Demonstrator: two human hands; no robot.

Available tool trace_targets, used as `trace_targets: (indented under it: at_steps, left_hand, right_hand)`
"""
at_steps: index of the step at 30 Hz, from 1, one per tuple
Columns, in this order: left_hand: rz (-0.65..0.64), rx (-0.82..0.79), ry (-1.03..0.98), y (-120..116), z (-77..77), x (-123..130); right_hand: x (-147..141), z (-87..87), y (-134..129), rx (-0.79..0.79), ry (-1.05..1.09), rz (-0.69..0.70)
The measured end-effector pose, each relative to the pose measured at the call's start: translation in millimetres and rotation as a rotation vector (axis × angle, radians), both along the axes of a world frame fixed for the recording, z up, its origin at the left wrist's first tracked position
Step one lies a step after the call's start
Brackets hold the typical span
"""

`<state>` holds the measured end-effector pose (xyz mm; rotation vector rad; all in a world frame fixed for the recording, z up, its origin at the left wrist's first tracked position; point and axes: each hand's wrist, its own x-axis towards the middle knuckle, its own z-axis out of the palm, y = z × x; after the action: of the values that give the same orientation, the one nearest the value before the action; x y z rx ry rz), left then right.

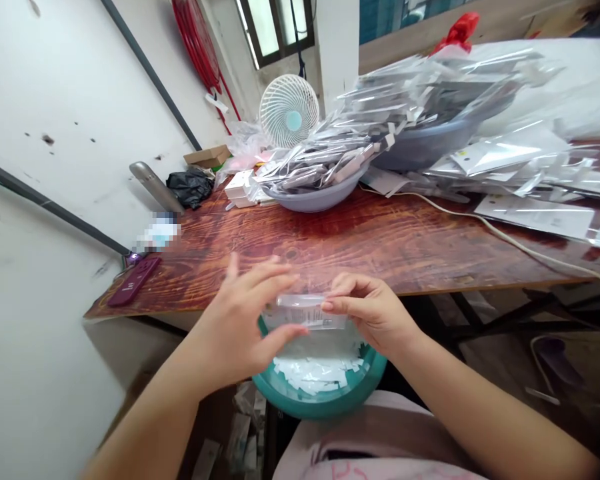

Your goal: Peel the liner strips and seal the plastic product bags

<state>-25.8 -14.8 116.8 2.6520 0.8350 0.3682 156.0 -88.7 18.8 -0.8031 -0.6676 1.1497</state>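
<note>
Probably light, slick and bendable, best pinched by an end, the flat, printed clear-plastic packet (pixel 303 315) hung above the round teal basin (pixel 320 408), right hand (pixel 380 312) pinching it, left hand (pixel 240 321) spread wide at its other end.

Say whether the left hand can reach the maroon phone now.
Probably yes: the right hand holds the clear packet, the left hand is spread open, and nothing visible blocks its way to the maroon phone.
</note>
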Motion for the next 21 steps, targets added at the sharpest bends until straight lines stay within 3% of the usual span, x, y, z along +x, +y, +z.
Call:
trace_targets:
  at_steps: [1,3,8,17,19,21]
  left_hand:
    - [-0.078,-0.030,0.085,1.0,4.6,10.5]
    - [-0.119,-0.143,0.201,4.4,6.4,29.5]
    - [0.024,-0.452,0.258,12.2,0.7,47.3]
    - [0.051,-0.204,0.148,-5.1,-7.7,39.9]
    - [0.079,-0.223,0.174,-6.5,-2.5,24.9]
    - [0.159,-0.270,0.206,-2.5,3.0,-6.3]
  right_hand:
    - [-1.3,-0.3,-1.3,0.012,-0.031,0.023]
    - [-2.9,-0.2,-3.8,0.017,-0.059,0.038]
    - [0.5,4.7,-6.7,-0.079,0.025,0.046]
    - [-9.7,8.1,-2.7,-0.080,-0.177,0.040]
    - [-13.5,10.6,-3.2,-0.057,-0.281,0.066]
    - [-5.1,12.7,-3.9,-0.014,-0.455,0.048]
